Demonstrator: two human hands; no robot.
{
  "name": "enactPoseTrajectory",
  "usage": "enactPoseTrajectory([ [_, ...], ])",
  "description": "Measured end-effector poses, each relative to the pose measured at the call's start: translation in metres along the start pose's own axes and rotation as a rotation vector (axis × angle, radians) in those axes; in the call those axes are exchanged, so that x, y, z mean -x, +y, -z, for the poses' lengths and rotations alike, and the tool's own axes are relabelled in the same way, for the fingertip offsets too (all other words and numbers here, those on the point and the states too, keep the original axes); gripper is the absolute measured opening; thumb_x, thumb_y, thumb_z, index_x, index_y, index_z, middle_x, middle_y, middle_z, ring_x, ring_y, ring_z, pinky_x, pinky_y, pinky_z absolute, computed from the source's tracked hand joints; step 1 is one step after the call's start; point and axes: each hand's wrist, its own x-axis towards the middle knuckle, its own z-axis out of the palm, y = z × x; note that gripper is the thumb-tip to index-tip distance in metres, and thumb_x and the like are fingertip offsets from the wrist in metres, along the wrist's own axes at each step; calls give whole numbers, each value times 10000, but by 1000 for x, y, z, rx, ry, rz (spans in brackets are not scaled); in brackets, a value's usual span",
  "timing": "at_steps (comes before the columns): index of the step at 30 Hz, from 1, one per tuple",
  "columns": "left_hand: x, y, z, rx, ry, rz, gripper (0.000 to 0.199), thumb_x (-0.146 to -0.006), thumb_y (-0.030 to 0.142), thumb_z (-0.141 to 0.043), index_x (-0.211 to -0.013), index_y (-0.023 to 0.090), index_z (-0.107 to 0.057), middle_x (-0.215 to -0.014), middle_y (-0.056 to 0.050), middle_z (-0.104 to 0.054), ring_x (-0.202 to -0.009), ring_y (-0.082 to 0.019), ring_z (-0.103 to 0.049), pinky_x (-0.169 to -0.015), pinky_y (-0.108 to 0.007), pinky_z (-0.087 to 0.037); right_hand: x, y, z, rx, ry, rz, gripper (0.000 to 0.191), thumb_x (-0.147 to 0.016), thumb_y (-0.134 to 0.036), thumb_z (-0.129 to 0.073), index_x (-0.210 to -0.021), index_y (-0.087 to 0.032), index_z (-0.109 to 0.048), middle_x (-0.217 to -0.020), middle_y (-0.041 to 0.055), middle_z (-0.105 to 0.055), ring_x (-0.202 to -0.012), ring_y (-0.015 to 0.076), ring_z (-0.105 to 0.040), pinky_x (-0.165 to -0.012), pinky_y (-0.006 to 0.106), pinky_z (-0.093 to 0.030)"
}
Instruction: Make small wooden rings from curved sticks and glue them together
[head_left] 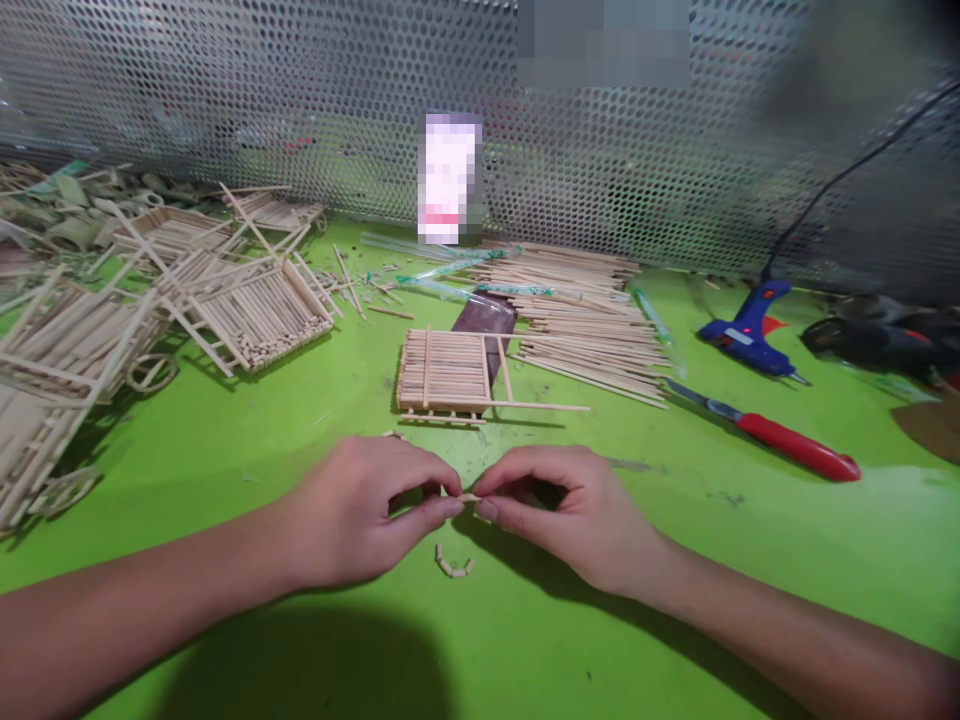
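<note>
Between the fingertips of both hands is a short piece of wooden stick (469, 497), pinched at its two ends. My left hand (379, 505) closes thumb and forefinger on one end, and my right hand (566, 505) does the same on the other. Just below them on the table, a small curved chain of short stick pieces (454, 572) lies in a half ring. Beyond my hands stands a small cart body made of sticks (446, 370), with two long shafts pointing right. More short pieces (395, 435) show partly behind my left hand.
Finished-looking stick carts (262, 315) crowd the left side. A pile of thin sticks (585, 320) lies at the back beside plastic wrappers. To the right are a red-handled knife (799, 447) and a blue glue gun (750, 330) with its cord. A perforated metal panel (300, 120) bounds the green table.
</note>
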Motion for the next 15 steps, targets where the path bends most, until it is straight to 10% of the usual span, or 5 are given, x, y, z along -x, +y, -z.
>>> enactPoseTrajectory([
  [15,-6,6,8,573,-132,535,282,-875,419,-712,-935,154,-788,-654,-19,-713,-575,-128,-623,-517,-205,-450,-1,6,6,-19,-56,30,328,-991,-450,-638,-910,-154,-754,-738,27,-702,-623,113,-591,-550,224,-451],
])
